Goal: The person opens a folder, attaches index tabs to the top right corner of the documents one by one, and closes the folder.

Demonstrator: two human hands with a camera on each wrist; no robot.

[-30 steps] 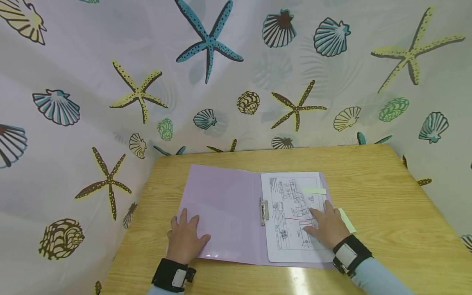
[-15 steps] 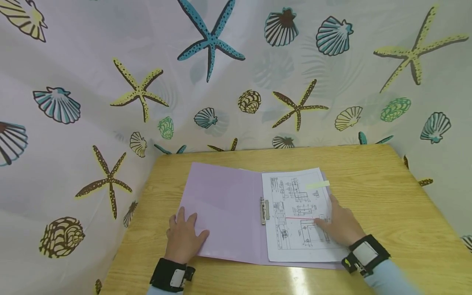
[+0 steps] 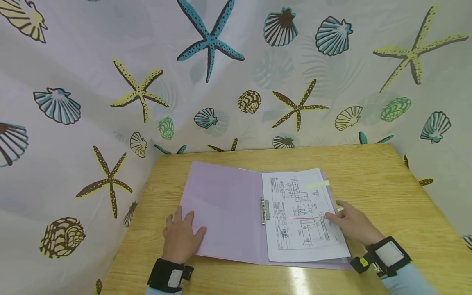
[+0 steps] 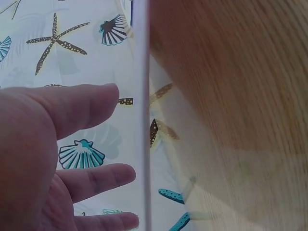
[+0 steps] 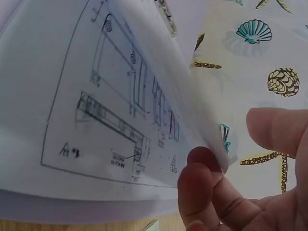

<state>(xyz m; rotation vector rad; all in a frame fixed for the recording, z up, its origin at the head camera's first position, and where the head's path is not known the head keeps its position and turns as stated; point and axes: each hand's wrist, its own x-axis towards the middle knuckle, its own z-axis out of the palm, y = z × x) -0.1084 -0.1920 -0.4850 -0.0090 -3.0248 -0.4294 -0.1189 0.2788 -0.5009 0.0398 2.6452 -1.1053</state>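
Observation:
A lilac folder (image 3: 223, 213) lies spread on the table, a metal clip (image 3: 264, 211) at its spine. Printed drawing sheets (image 3: 291, 246) lie on its right side; the upper sheet's right edge bends up. My left hand (image 3: 180, 239) rests by the left cover's outer edge, fingers spread; in the left wrist view that cover (image 4: 143, 115) appears edge-on. My right hand (image 3: 355, 225) is at the sheet's right edge. In the right wrist view a fingertip touches the raised paper (image 5: 192, 96), while the thumb (image 5: 272, 126) stands apart from it.
A pale green sticky tab (image 3: 318, 184) is on the sheet near its upper right. The wooden table (image 3: 376, 184) extends on both sides of the folder. Patterned fabric (image 3: 228, 65) with shells and starfish hangs behind and beside it.
My right hand has moved right, off the sheet's face to its edge, and that edge has lifted. My left hand has shifted slightly left.

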